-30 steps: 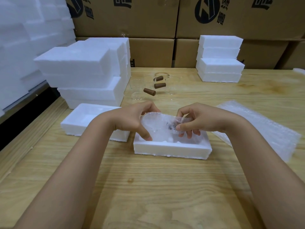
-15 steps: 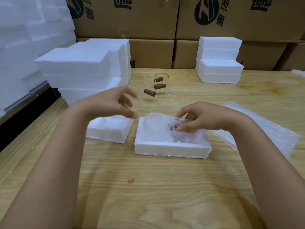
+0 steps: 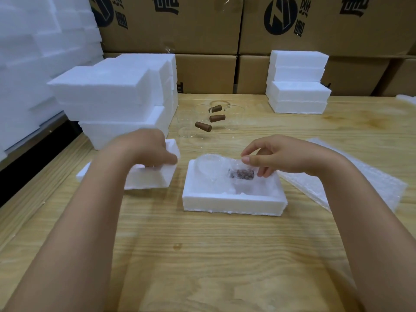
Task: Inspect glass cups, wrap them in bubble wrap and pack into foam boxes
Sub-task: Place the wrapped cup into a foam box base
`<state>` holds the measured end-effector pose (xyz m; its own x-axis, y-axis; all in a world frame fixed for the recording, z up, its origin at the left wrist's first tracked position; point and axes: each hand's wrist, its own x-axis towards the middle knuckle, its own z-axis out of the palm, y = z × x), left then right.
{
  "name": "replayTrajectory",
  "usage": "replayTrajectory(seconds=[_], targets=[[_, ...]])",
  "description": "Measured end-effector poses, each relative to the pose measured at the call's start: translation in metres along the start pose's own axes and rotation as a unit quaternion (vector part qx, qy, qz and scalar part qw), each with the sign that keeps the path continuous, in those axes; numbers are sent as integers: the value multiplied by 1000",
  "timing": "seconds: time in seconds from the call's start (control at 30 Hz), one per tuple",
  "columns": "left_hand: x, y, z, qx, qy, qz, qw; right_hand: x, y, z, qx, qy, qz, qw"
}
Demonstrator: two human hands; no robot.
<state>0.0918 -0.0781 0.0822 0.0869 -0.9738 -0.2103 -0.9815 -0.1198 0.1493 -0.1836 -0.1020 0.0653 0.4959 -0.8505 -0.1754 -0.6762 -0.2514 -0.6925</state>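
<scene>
Well, my left hand grips the tilted foam lid just left of the foam box, mid tabletop. My right hand, held apart, hovers over the wrapped cup (brown handle showing) inside it; whether it pinches the wrap, I cannot tell.

Two hands are showing, left hand, right hand; one foam lid, one foam base are sitting open; one wrapped cup is lying inside; three brown-handled glass cups are sitting behind; four foam slabs are stacking back right.
</scene>
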Motion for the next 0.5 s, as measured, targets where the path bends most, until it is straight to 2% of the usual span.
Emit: replayTrajectory(seconds=[0.1,0.2,0.3,0.4,0.47,0.5], targets=[[-22,-3,-27,-73,80,21,994,0,1,-2,7,19,-4,1000],[-40,-18,-48,-185,155,55,969,0,2,-2,11,32,-11,999],[-54,-34,-58,-253,193,140,938,0,0,-2,12,72,-15,997],[-51,-45,-61,-411,190,226,863,2,-2,-1,24,207,-31,978],[-38,-50,-60,-485,185,229,823,4,-7,2,85,297,-58,949],[-31,-50,-58,-522,179,223,804,5,-10,3,136,312,-72,937]])
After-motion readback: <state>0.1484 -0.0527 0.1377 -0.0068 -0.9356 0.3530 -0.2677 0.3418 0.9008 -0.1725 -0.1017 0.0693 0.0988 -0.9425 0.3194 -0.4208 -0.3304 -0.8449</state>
